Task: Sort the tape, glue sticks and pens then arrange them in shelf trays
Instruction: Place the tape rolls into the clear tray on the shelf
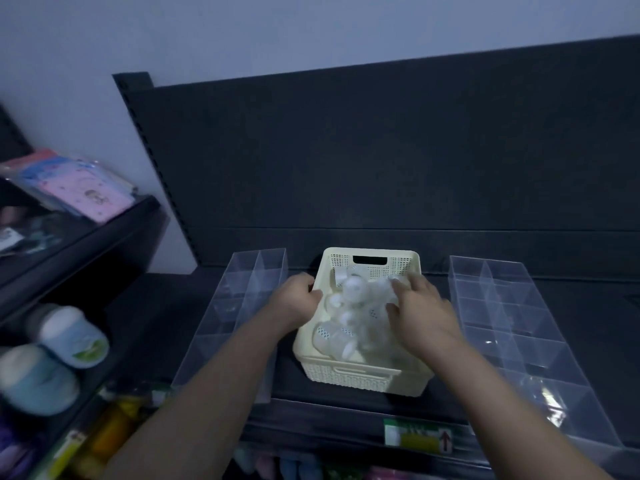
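Note:
A cream perforated basket (360,377) stands on the dark shelf between two clear divided trays, one on the left (239,289) and one on the right (512,306). Several white tape rolls (353,292) lie piled in the basket, blurred. My left hand (294,301) grips the basket's left rim, fingers curled over the edge. Over the pile inside the basket, my right hand (419,306) reaches down with its fingertips among the rolls; whether it holds one cannot be told. No glue sticks or pens can be made out.
The dark back panel (381,161) rises behind the shelf. To the left, a side shelf holds pink packets (86,192) and blue-and-white bottles (74,336). A green price label (419,438) sits on the shelf's front edge, with coloured goods below.

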Demonstrator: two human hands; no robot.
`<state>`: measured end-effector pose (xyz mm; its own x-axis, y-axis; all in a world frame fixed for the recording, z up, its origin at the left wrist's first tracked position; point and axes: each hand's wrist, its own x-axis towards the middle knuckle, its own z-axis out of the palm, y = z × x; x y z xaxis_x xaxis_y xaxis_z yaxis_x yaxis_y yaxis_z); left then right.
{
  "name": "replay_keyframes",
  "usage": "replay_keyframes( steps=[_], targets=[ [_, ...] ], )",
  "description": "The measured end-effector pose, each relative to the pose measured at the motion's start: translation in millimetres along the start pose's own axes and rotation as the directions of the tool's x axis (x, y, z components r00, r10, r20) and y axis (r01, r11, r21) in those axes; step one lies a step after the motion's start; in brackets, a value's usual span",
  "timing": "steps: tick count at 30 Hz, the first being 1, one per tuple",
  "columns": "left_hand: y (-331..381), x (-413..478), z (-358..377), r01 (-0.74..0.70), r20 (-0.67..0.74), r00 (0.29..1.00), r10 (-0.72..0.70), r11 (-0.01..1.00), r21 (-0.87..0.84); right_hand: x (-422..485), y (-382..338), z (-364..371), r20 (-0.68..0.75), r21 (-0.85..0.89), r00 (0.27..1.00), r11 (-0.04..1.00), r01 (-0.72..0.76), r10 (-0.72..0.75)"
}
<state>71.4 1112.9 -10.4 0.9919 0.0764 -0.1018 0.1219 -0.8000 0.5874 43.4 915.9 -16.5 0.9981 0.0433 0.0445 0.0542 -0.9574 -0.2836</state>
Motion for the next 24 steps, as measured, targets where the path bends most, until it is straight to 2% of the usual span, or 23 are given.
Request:
replay_keyframes(
  steps=[3,6,9,14,18,24],
  targets=[
    [-14.5,-4.9,-11.4,-0.032,-0.08,0.996,0.045,0.987,0.155,-0.7,-19.2,-1.5,-0.039,-0.035,0.991,0.991,0.129,-0.13],
    [-39.8,-8.3,-18.9,0.008,0.021,1.0,-0.019,0.908,0.419,-2.9,-44.1,7.2,0.01,-0.036,0.978,0.978,0.207,-0.207],
    [-65.1,-12.4,-23.9,0.04,0.114,0.986,-0.121,0.838,0.544,-3.5,-73.5,19.8,0.022,-0.027,0.967,0.967,0.255,-0.254],
    [-105.2,-13.5,-38.6,-0.007,0.215,0.971,-0.107,0.883,0.47,-5.2,-117.9,38.5,0.011,-0.026,0.976,0.975,0.219,-0.219],
    [-127.7,-9.1,-51.1,-0.047,0.219,0.974,-0.053,0.904,0.425,-9.1,-145.6,52.7,-0.001,-0.049,0.992,0.991,0.125,-0.126],
    [-129.2,-2.2,-58.0,-0.052,0.271,0.961,-0.061,0.918,0.394,-15.5,-174.9,67.2,-0.055,-0.053,0.998,0.998,-0.016,0.013]
  ],
)
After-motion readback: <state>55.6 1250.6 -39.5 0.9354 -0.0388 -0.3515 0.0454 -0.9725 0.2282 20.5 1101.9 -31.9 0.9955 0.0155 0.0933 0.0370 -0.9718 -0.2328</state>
